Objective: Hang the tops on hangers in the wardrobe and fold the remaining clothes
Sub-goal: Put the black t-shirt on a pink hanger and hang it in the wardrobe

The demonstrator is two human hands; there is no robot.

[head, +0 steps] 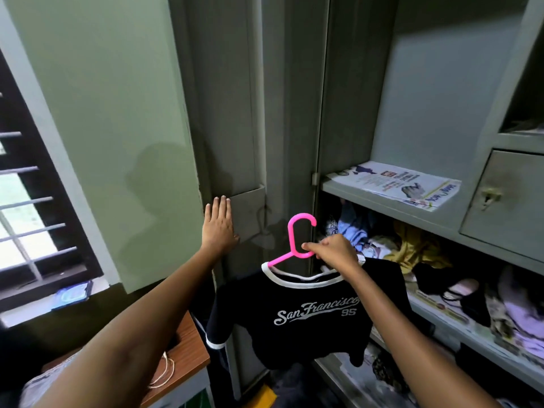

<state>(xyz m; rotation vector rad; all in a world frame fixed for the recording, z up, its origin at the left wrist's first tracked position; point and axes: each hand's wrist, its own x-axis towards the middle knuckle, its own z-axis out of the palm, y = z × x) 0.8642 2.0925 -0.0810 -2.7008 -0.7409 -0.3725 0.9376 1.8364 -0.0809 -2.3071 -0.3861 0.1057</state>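
Right hand [335, 250] pinching pink hanger [297, 245] neck, navy top [297, 316] dangling clear; left hand [219, 225] flat, fingers together, steadying wardrobe door [229, 113]

Newspaper [394, 184] lies beside a locked drawer [503, 201].

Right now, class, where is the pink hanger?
In the head view, lower centre: the pink hanger carries the black top, gripped by the right hand before the wardrobe shelves.
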